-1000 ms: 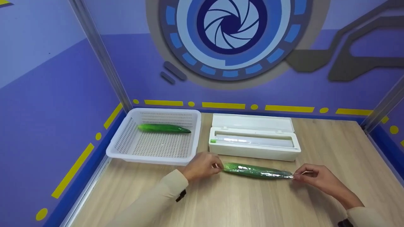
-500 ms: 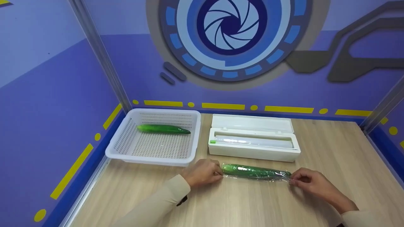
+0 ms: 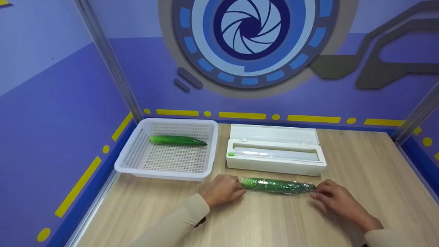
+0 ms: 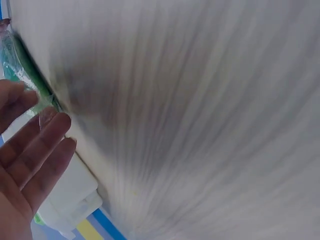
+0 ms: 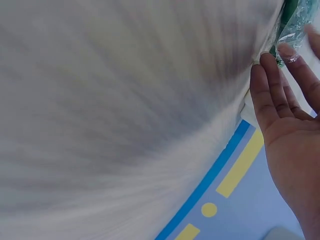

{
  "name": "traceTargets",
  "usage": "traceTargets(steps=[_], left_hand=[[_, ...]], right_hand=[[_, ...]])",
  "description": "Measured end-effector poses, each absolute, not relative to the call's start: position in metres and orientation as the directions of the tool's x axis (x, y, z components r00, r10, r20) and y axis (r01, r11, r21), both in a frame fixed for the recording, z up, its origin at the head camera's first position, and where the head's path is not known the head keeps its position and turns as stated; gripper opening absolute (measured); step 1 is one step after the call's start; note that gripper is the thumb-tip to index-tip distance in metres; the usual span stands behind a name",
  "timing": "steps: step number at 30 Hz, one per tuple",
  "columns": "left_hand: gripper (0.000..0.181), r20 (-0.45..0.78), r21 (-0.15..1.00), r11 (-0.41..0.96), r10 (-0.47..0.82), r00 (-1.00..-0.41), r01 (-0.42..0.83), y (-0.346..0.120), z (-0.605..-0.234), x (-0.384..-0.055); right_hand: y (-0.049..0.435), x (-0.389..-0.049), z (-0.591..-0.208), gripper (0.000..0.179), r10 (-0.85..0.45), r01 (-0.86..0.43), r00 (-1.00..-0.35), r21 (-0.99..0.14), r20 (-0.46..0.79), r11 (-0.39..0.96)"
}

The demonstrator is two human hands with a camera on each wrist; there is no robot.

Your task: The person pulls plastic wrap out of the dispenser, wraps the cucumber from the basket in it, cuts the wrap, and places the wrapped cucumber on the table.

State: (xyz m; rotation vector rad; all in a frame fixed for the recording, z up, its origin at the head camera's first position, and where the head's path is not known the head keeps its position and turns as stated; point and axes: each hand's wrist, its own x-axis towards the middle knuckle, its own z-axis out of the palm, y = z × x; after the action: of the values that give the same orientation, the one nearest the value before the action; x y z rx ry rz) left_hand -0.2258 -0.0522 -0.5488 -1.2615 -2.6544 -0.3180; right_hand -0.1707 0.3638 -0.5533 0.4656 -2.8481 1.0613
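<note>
A cucumber in clear plastic wrap (image 3: 276, 185) lies crosswise on the wooden table (image 3: 274, 219). At its left, paler end is my left hand (image 3: 224, 190). In the left wrist view, that hand's fingers (image 4: 42, 160) are nearly straight, the thumb apart from them, with wrap by the fingertips. My right hand (image 3: 337, 199) is at the darker right end. The right wrist view shows its fingers (image 5: 267, 90) extended, the index fingertip touching loose wrap and the thumb held apart. Beneath the fingertips, the cucumber's ends are partly hidden.
Behind the wrapped cucumber stands a white cling film dispenser (image 3: 276, 167), lid raised, with a film roll (image 3: 277, 154) inside. To its left, a white perforated basket (image 3: 164, 174) holds another cucumber (image 3: 176, 140). Purple wall panels (image 3: 137, 79) border the table.
Both hands have come slightly closer together along the cucumber, the right one moving left. Their earlier pinch on the wrap's ends has loosened. The wrap lies closer around the cucumber than half a second ago.
</note>
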Motion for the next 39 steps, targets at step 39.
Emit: traceTargets(steps=[39], left_hand=[[0.026, 0.294, 0.499, 0.666, 0.472, -0.831, 0.555, -0.037, -0.571, -0.232]], right_hand=[[0.352, -0.185, -0.560, 0.018, -0.224, -0.262, -0.964, -0.668, 0.144, 0.697]])
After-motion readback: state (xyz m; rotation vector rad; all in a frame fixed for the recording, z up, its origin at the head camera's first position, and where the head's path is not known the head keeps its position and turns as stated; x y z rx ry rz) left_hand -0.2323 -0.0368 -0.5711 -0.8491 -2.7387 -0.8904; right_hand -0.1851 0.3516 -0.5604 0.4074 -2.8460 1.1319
